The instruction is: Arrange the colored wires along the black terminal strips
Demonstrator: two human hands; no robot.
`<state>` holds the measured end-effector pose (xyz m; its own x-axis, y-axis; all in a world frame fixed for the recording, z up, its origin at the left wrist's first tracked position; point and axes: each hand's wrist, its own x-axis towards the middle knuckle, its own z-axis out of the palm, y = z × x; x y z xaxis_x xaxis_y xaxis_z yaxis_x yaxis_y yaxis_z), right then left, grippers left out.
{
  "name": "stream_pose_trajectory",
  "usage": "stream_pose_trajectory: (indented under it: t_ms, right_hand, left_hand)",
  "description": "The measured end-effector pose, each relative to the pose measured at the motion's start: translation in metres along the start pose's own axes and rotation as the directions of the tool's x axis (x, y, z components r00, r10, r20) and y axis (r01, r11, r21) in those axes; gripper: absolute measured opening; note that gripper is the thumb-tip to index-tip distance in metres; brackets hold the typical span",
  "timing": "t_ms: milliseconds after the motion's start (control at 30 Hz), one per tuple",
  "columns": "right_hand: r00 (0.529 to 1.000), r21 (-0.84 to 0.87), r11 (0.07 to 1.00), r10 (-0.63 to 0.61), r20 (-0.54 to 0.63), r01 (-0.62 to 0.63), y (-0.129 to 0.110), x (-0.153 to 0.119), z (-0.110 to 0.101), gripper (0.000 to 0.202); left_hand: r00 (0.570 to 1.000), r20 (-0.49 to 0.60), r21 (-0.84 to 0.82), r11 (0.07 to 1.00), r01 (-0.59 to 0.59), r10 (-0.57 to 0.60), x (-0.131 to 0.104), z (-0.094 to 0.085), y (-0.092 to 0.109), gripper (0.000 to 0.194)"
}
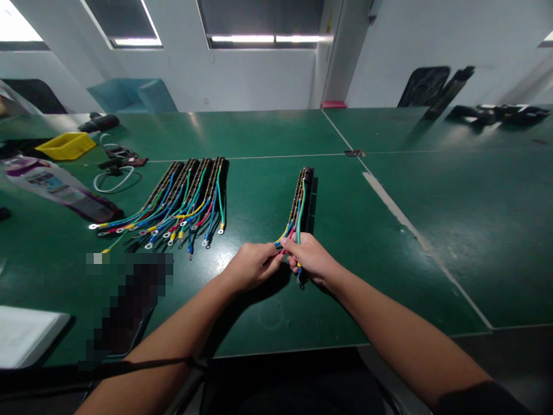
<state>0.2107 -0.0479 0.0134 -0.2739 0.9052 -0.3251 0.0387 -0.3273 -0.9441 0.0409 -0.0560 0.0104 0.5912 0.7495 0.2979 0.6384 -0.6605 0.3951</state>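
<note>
A dark terminal strip (299, 193) lies lengthwise ahead of me, with coloured wires running off its near end. My left hand (254, 264) pinches wires on the left side of this bundle, blue and yellow ones among them. Around the green, blue and red wires (299, 225) my right hand (311, 256) is closed, its thumb on top. Ring lugs (299, 276) hang out below the right fingers. The two hands almost touch; the exact grip of the left fingertips is partly hidden.
Several similar terminal strips (194, 181) with lugged wires lie side by side to the left. Beyond them are a plastic bottle (60, 187), a yellow bin (69, 145) and a white cable (113, 187). A white box (30, 334) sits front left, near a pixelated dark object (133, 305).
</note>
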Motion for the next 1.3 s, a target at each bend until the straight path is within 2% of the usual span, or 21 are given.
stream_pose_trajectory:
  t_ms: [167, 433, 533, 900, 1100, 1300]
  right_hand:
    - [1.0, -0.01, 1.0, 0.002, 0.008, -0.002, 0.001, 0.0, -0.001, 0.022]
    - [0.998, 0.116, 0.993, -0.021, 0.066, 0.013, 0.004, 0.001, -0.003, 0.024]
    - [0.997, 0.137, 0.991, -0.003, 0.08, -0.008, 0.003, 0.0, -0.003, 0.024]
    - [0.997, -0.003, 0.999, -0.031, 0.065, 0.032, 0.007, 0.003, -0.005, 0.026]
    - [1.0, -0.015, 1.0, 0.02, 0.014, -0.02, 0.003, 0.002, -0.003, 0.024]
    - [1.0, 0.001, 1.0, -0.016, 0.006, 0.016, 0.004, 0.002, -0.002, 0.028]
  left_hand:
    - [1.0, -0.015, -0.01, 1.0, 0.002, -0.003, 0.0, 0.0, 0.0, 0.028]
    - [0.982, -0.142, -0.075, 0.988, -0.135, 0.124, -0.004, -0.008, 0.004, 0.017]
    - [0.973, -0.161, -0.051, 0.983, -0.176, 0.166, -0.003, -0.008, 0.003, 0.013]
    - [0.954, -0.184, 0.017, 0.971, -0.239, 0.238, 0.0, 0.001, -0.006, 0.019]
    - [0.936, -0.231, 0.186, 0.957, -0.224, 0.264, 0.007, 0.005, 0.0, 0.022]
    - [0.906, -0.294, 0.291, 0.932, -0.218, 0.304, 0.009, 0.011, 0.002, 0.022]
